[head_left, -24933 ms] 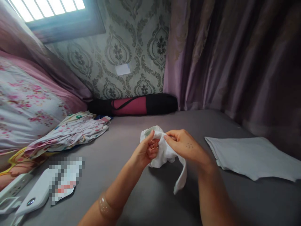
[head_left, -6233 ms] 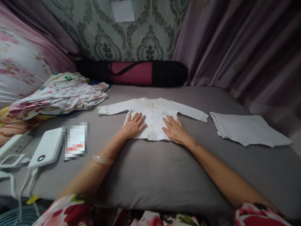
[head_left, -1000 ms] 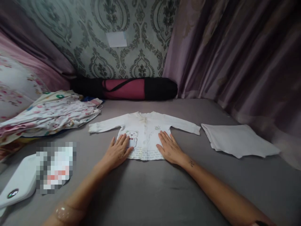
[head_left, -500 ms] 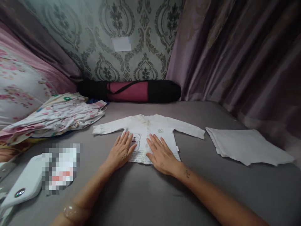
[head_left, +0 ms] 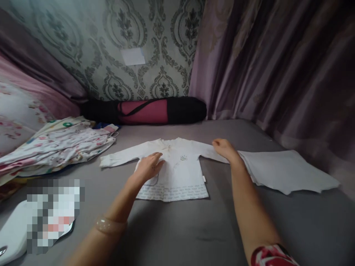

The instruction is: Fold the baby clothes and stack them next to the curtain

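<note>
A small white long-sleeved baby shirt [head_left: 185,177] lies spread front up on the grey sheet, with printed lines along its hem. My left hand [head_left: 149,166] is over the shirt's chest on the left side, fingers loosely stretched and thumb apart, holding nothing. It hides part of a printed drawing. At the sleeve on the right, my right hand [head_left: 224,148] has its fingers curled in at the upper edge, closed on the cloth; the fingertips are partly hidden. The wrist covers the cuff end.
Folded white cloth [head_left: 288,171] lies at the right. Rumpled patterned clothes [head_left: 80,144] are heaped at the left, near a white device [head_left: 13,232] and a blurred-out item [head_left: 58,218]. A black and maroon roll bag [head_left: 146,111] rests along the wall.
Both hands were flat on the shirt's lower front. My right hand has moved up and right to the sleeve and curled; the left has lifted slightly and shifted up. The view has turned slightly right.
</note>
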Demonstrator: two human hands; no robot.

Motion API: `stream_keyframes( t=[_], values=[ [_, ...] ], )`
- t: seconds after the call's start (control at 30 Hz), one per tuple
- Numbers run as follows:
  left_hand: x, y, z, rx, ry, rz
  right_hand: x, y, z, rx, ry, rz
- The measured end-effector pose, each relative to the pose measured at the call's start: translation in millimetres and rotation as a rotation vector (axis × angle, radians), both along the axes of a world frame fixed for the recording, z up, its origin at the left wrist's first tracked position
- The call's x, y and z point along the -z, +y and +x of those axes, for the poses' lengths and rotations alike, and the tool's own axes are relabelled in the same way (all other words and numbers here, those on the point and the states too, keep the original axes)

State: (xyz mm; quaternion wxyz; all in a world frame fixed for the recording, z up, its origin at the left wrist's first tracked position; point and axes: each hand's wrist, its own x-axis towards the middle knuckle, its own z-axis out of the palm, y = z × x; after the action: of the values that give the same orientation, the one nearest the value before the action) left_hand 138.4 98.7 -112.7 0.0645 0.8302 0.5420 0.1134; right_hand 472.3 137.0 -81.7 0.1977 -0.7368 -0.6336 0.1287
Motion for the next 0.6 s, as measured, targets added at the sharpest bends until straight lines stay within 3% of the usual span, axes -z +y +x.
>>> stream_keyframes(
  t=[0.17,0.27,0.4,0.5,0.6],
  values=[
    [13.2,35.4,30.6,0.093,-0.077,-0.028,20.3,3.1,38.7,0.140,-0.073,-0.138],
    [20.3,59.4,55.0,0.169,-0.126,-0.015,30.3,6.3,43.7,0.195,-0.175,-0.276],
    [28.0,86.6,87.0,0.308,-0.155,-0.024,36.3,9.5,44.7,0.236,-0.326,-0.291],
    [31.2,101.3,104.2,0.371,-0.177,-0.037,34.0,12.5,51.3,0.314,-0.270,-0.297],
    [33.8,109.5,114.0,0.376,-0.153,-0.059,27.8,14.9,62.7,0.310,-0.056,-0.257]
  ],
)
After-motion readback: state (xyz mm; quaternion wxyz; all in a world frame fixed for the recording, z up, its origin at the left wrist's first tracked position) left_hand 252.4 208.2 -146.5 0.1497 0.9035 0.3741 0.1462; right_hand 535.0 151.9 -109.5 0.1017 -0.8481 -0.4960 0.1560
